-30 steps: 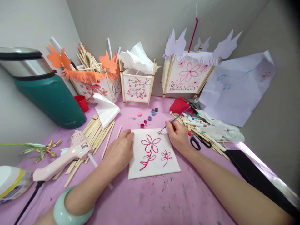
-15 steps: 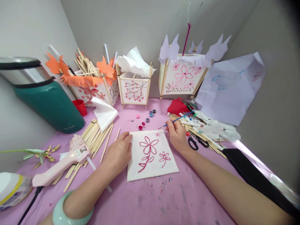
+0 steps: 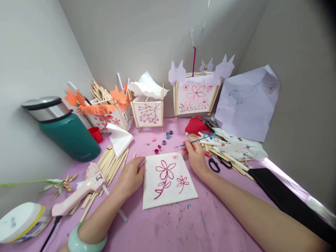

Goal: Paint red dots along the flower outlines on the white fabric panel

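A white paper sheet [image 3: 168, 196] with red painted flowers lies on the pink table [image 3: 199, 227]. My left hand [image 3: 131, 175] rests flat on the sheet's left edge, fingers stretched out. My right hand [image 3: 193, 154] sits at the sheet's top right corner and pinches a thin blue paintbrush [image 3: 201, 139]. The brush tip points left, lifted off the paper toward several small paint pots [image 3: 162, 141]. A pale green bangle [image 3: 86, 241] is on my left wrist.
Three paper lanterns [image 3: 147, 112] stand along the back wall. A green flask [image 3: 65, 133] and pink glue gun [image 3: 78, 192] lie left, beside loose wooden sticks [image 3: 110, 161]. Scissors [image 3: 219, 162], markers, sticks and a bird drawing [image 3: 246, 101] are right. A black object [image 3: 283, 196] lies at the right edge.
The brush tip has lifted off the small flower at the sheet's top and moved back toward the paint pots. My head tilted up, so everything sits lower in view.
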The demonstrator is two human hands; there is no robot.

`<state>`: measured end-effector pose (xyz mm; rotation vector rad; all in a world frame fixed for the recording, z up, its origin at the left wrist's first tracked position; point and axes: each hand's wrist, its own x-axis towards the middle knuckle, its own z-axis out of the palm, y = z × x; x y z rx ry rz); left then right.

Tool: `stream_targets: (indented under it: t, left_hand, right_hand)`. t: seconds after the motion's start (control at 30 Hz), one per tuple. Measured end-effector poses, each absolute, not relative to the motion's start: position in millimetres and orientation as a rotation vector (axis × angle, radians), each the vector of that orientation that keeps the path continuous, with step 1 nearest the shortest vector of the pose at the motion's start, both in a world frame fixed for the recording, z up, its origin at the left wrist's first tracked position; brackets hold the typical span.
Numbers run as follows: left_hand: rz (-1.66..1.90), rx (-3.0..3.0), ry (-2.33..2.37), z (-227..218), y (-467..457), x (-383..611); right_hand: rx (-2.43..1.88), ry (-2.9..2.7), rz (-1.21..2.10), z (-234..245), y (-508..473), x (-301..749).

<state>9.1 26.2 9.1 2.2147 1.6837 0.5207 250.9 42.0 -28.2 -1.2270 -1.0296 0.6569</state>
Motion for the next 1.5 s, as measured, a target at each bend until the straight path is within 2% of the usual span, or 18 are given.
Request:
stream_targets:
  t: [0.27,0.5,0.93,1.07,1.5]
  left_hand:
    - [0.583,1.919,1.704,6.4,29.6,7.1]
    - [0.628,1.991,1.663,7.2,26.8,9.3]
    - [0.695,2.134,1.560,-4.2,28.9,8.4]
    - [0.700,2.140,1.557,-3.7,28.2,9.3]
    - [0.694,2.119,1.546,-4.1,27.5,9.5]
  right_hand:
    - [-1.269,-0.963,0.741,-30.2,40.1,247.2]
    - [-1.215,-0.992,0.718,-27.1,37.8,247.3]
    - [-1.186,-1.403,0.422,-1.6,64.8,216.0]
    - [-1.243,-1.483,0.288,-7.0,74.2,200.7]
    - [-1.261,-1.643,0.317,-22.0,75.2,197.0]
